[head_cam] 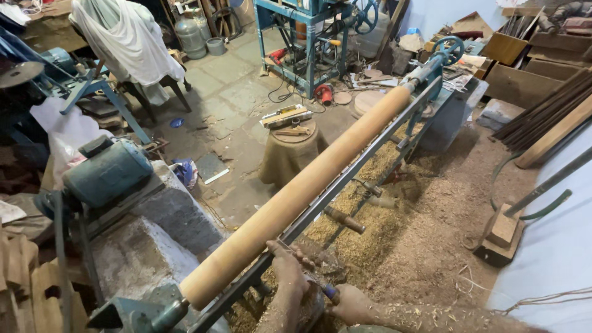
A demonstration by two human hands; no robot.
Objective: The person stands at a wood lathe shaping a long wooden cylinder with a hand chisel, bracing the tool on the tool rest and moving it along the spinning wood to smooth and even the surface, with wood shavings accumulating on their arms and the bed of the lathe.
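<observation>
A long round wooden pole (308, 185) is mounted on a blue-grey lathe (431, 65), running from lower left to upper right. My left hand (287, 268) rests on the lathe's metal rail (345, 188) close to the pole's near end, gripping the shaft of a turning chisel. My right hand (351, 303) holds the chisel's handle (330, 291) lower down. The chisel's tip points at the pole. Both forearms are dusted with sawdust.
A blue-green motor (108, 172) sits on a stone block (160, 228) at left. Wood shavings (419, 228) cover the floor right of the lathe. A sack-covered stump (291, 151) with tools stands behind it. Planks (549, 120) lean at the right; a blue machine frame (308, 37) stands farther back.
</observation>
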